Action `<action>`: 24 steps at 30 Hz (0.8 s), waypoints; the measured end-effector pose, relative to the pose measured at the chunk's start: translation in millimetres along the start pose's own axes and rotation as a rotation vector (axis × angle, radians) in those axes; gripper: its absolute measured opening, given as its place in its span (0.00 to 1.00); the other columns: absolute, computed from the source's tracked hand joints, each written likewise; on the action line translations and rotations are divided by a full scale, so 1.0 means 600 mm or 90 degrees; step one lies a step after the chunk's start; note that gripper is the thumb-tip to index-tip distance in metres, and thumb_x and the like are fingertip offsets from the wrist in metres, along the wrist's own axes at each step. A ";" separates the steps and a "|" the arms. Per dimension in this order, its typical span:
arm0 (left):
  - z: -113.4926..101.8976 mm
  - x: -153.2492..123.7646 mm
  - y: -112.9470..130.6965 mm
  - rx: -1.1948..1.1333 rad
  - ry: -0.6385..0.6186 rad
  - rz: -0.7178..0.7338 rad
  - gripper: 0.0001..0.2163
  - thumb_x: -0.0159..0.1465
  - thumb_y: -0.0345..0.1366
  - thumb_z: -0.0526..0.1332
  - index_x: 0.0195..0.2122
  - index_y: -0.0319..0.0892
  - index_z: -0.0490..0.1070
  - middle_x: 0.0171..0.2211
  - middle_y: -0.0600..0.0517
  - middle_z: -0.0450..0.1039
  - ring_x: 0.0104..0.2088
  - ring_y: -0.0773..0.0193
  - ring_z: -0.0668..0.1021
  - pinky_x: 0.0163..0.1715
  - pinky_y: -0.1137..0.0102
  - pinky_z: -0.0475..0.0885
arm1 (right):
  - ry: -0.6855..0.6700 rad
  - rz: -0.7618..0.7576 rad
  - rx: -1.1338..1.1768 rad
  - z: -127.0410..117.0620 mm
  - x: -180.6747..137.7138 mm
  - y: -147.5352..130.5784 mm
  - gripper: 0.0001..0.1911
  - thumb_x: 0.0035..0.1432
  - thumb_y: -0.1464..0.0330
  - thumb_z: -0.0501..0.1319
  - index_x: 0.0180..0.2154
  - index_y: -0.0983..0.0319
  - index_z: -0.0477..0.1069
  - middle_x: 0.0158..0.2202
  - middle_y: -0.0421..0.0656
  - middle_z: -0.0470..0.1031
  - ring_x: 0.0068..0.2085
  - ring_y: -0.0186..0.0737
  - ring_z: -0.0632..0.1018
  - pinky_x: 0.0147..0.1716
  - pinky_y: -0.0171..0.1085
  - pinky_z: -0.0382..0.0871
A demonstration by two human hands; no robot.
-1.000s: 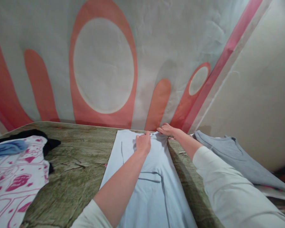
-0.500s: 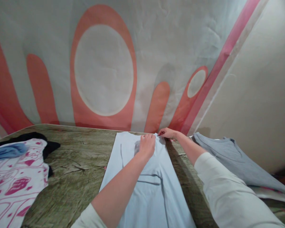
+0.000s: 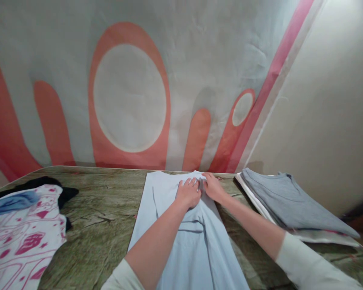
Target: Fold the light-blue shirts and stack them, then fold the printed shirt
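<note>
wood-grain table (image 3: pixel 105 201), coral-patterned wall (image 3: pixel 181 88) behind; left hand (image 3: pixel 189 194) spread on pale-blue garment (image 3: pixel 192 249), right hand (image 3: pixel 213 187) can't tell.

On the table (image 3: pixel 99 229), clothes (image 3: pixel 24 241) lie left of the garment (image 3: pixel 189 255), a stack (image 3: pixel 302 201) right.

The garment (image 3: pixel 190 245) is pale blue, the tabletop (image 3: pixel 101 201) wood-grained olive-brown.

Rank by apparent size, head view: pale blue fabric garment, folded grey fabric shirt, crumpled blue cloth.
1. Pale blue fabric garment (partly hidden, cut off below)
2. Folded grey fabric shirt
3. Crumpled blue cloth (cut off at left)
</note>
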State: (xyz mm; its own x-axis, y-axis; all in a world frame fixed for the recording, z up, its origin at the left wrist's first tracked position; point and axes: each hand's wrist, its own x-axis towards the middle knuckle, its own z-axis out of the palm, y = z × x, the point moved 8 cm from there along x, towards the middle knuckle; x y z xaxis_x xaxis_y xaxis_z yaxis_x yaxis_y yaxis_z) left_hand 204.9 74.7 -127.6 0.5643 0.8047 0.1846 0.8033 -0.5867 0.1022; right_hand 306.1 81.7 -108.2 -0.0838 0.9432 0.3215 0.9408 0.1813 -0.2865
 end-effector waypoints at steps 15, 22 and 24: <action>-0.030 -0.024 -0.060 0.046 0.091 -0.192 0.21 0.65 0.43 0.43 0.57 0.42 0.60 0.59 0.45 0.55 0.61 0.50 0.53 0.57 0.48 0.34 | -0.141 0.081 -0.113 0.016 -0.114 -0.004 0.28 0.63 0.60 0.36 0.62 0.64 0.48 0.64 0.43 0.47 0.63 0.40 0.50 0.59 0.47 0.41; -0.073 -0.037 -0.178 -0.066 -0.043 -0.305 0.13 0.58 0.36 0.56 0.43 0.39 0.71 0.48 0.39 0.69 0.51 0.50 0.68 0.49 0.57 0.61 | -0.096 0.061 -0.126 0.025 -0.111 0.014 0.25 0.63 0.64 0.39 0.59 0.62 0.54 0.62 0.43 0.53 0.61 0.42 0.54 0.58 0.48 0.45; -0.088 -0.048 -0.219 -0.088 -0.062 -0.337 0.12 0.56 0.35 0.58 0.40 0.38 0.72 0.45 0.39 0.71 0.47 0.52 0.72 0.44 0.63 0.65 | -0.080 0.043 -0.128 0.025 -0.111 0.016 0.24 0.62 0.66 0.41 0.58 0.61 0.57 0.61 0.44 0.55 0.61 0.43 0.57 0.57 0.47 0.48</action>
State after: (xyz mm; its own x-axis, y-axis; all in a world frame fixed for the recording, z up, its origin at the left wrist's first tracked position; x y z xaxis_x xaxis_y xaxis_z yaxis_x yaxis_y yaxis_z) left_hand 73.3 123.8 -94.9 0.1112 0.9937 -0.0170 0.9533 -0.1018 0.2844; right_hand 315.8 24.9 -145.7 -0.0477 0.9808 0.1893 0.9909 0.0703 -0.1146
